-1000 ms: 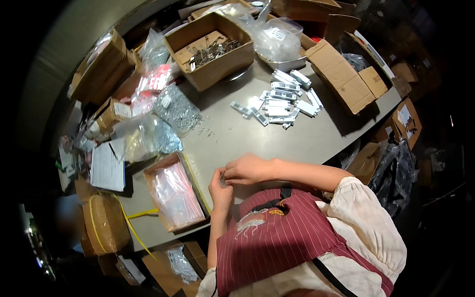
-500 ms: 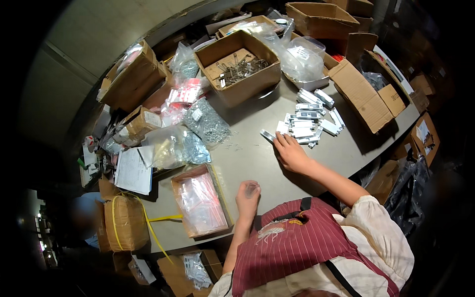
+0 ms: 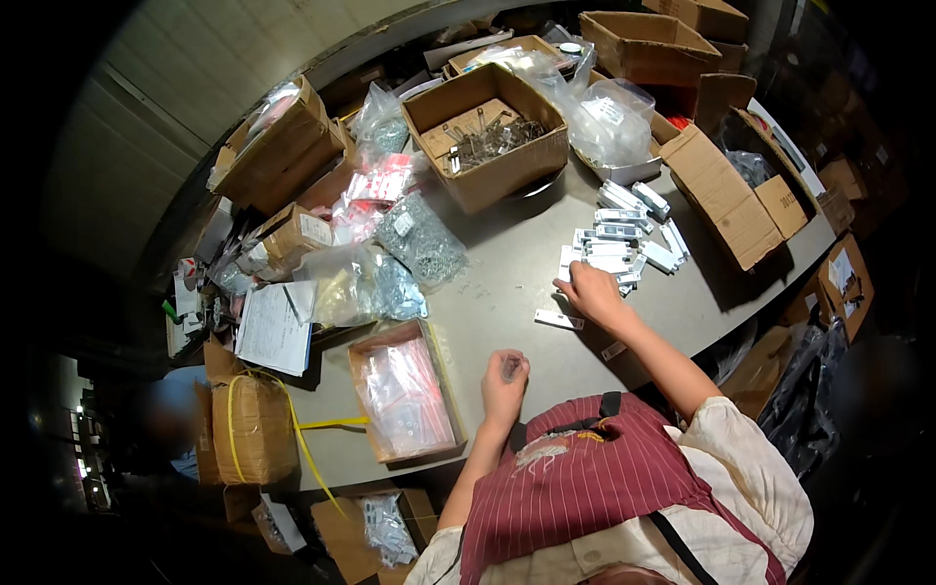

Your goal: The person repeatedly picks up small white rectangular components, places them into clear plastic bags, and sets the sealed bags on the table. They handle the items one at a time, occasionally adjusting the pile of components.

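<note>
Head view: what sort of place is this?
Likely a packing or sorting bench in a small-parts workshop or stockroom. A grey table is ringed by open cardboard boxes, one holding metal hardware, plus clear bags of small parts and a pile of small white packets.

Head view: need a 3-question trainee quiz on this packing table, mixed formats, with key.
1. True or false: the right hand rests at the near edge of the pile of small white packets.
2. Multiple choice: the open cardboard box at the far middle of the table holds A) folded cloth, B) small metal parts, C) bottles.
3. Fill in: the left hand is closed around something small, just right of a shallow box of clear ____ bags.

Key: 1 true; 2 B; 3 plastic.
</note>
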{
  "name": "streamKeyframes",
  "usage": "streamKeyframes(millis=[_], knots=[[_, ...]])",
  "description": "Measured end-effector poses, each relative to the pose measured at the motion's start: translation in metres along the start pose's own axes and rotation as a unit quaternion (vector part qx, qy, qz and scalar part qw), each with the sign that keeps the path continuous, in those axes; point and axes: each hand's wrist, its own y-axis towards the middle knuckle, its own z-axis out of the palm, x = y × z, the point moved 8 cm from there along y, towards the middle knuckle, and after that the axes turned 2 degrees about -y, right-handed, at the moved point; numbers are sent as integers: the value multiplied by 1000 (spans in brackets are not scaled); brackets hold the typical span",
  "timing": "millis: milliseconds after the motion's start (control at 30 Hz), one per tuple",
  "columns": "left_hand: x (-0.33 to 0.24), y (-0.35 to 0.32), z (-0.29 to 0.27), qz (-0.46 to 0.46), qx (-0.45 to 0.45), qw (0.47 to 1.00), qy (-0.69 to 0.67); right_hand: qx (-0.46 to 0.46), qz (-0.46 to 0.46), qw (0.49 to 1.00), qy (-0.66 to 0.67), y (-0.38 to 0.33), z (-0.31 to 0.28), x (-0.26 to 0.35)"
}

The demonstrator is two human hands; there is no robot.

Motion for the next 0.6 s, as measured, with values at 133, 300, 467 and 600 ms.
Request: streamKeyframes(millis=[133, 300, 467, 600], knots=[[10, 3, 6, -26, -3, 999, -23, 5, -38, 998, -40, 13, 11, 12], [4, -2, 0, -43, -3, 999, -9, 72, -141, 987, -15, -12, 5, 19], [9, -1, 9, -50, 18, 997, -48, 110, -191, 975, -19, -35, 1, 19], [13, 14, 21, -34, 42, 998, 15, 90, -194, 977, -1, -34, -2, 23]])
